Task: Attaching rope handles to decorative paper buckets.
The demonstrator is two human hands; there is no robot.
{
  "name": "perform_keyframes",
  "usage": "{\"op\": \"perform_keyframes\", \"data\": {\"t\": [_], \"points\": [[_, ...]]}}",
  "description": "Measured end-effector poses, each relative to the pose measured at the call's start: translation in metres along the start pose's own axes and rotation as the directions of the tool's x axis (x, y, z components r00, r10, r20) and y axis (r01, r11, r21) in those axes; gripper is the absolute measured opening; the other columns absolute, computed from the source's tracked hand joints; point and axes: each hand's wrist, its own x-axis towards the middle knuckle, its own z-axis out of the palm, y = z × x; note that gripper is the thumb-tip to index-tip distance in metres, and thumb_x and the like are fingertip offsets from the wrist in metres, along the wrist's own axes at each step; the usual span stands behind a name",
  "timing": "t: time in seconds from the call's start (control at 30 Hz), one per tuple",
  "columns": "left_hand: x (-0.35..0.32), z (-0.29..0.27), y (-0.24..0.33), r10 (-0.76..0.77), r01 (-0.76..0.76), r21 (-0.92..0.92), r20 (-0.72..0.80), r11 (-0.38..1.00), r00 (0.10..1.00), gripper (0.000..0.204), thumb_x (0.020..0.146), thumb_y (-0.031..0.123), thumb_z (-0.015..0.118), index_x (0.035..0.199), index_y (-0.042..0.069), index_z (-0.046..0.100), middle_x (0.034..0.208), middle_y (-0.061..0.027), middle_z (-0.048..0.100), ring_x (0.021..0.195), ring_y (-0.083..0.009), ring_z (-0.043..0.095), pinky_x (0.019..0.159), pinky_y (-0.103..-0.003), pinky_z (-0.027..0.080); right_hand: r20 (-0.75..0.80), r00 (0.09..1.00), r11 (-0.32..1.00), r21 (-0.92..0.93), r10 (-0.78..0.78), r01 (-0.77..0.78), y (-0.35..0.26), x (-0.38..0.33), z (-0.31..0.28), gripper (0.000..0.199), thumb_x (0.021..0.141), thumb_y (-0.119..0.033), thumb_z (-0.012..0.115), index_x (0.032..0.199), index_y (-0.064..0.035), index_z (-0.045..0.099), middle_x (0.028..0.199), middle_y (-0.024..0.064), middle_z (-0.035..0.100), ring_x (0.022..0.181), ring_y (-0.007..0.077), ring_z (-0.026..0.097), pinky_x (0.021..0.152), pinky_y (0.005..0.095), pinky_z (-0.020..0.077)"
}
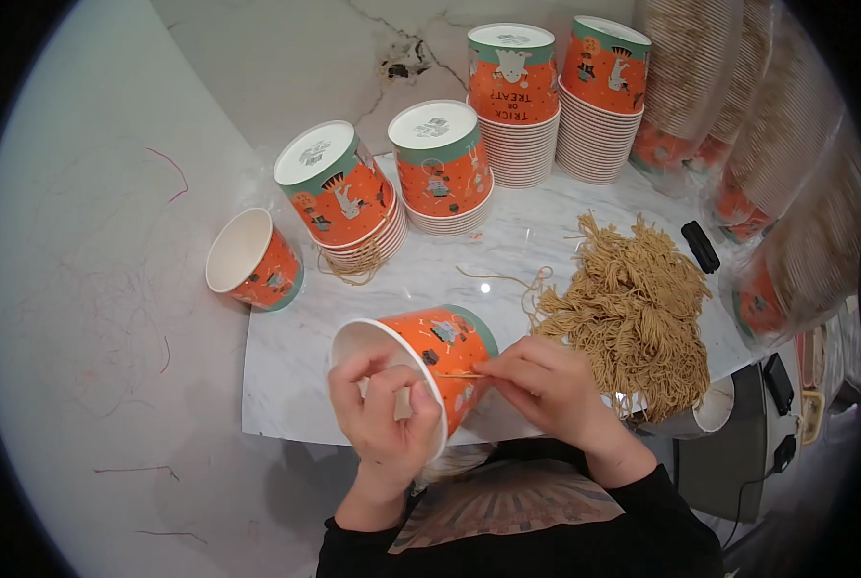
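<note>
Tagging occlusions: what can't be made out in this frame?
All in the head view:
Inside of the held orange-and-green paper cup: partly blocked by the left hand.
Thin tan cord past the pinch: hidden by the right hand.
White tabletop under the tangled tan cord heap: covered by it.
Back stack of pale-rimmed paper cups in clear plastic: cut off by upper edge.

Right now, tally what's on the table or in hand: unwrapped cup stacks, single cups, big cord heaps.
Unwrapped cup stacks: 4
Single cups: 2
Big cord heap: 1
Total: 7
</note>
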Motion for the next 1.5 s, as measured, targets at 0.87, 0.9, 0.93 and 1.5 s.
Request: {"op": "perform_keyframes", "data": {"t": [0.87,0.9,0.93,1.5], "points": [[0.076,0.010,-0.012,-0.086,0.232,-0.299,0.431,0.926,0.898,0.005,0.094,0.006,0.060,0.094,0.003,0.056,0.072,-0.0099,0.064,0.065,-0.0214,0.069,0.059,-0.031,0.051,0.301,0.892,0.584,0.676,0.337,-0.449,-0.006,0.036,-0.004,0.036,0.087,-0.004,0.072,0.122,0.0013,0.065,0.104,0.0076,0.070,0.092,0.0092,0.065,0.078,0.0243,0.0539],[0.080,0.006,-0.011,-0.098,0.257,-0.254,0.506,0.932,0.857,0.004,0.096,0.004,0.057,0.096,0.001,0.054,0.072,-0.0084,0.063,0.068,-0.0170,0.068,0.061,-0.028,0.051,0.299,0.893,0.594,0.668,0.337,-0.448,-0.007,0.038,-0.002,0.037,0.086,-0.004,0.074,0.122,0.0009,0.065,0.104,0.0071,0.070,0.091,0.0088,0.065,0.078,0.0245,0.0536],[0.083,0.004,-0.010,-0.113,0.279,-0.207,0.578,0.938,0.809,0.004,0.097,0.002,0.054,0.099,0.000,0.052,0.073,-0.0068,0.062,0.072,-0.0125,0.067,0.064,-0.025,0.051,0.300,0.892,0.593,0.668,0.338,-0.449,-0.007,0.039,0.000,0.037,0.086,-0.004,0.074,0.122,0.0009,0.065,0.104,0.0071,0.070,0.091,0.0088,0.065,0.078,0.0245,0.0536],[0.029,0.033,-0.078,-0.183,0.848,-0.365,0.871,0.384,0.457,0.026,0.104,0.034,0.053,0.102,0.008,0.057,0.092,0.0019,0.063,0.089,-0.0064,0.059,0.083,-0.025,0.049,0.355,0.919,0.825,0.460,0.168,-0.329,0.013,0.058,0.001,0.015,0.089,-0.011,0.067,0.102,-0.0022,0.071,0.094,0.0101,0.070,0.084,0.0187,0.067,0.077,0.0306,0.0521]]}}
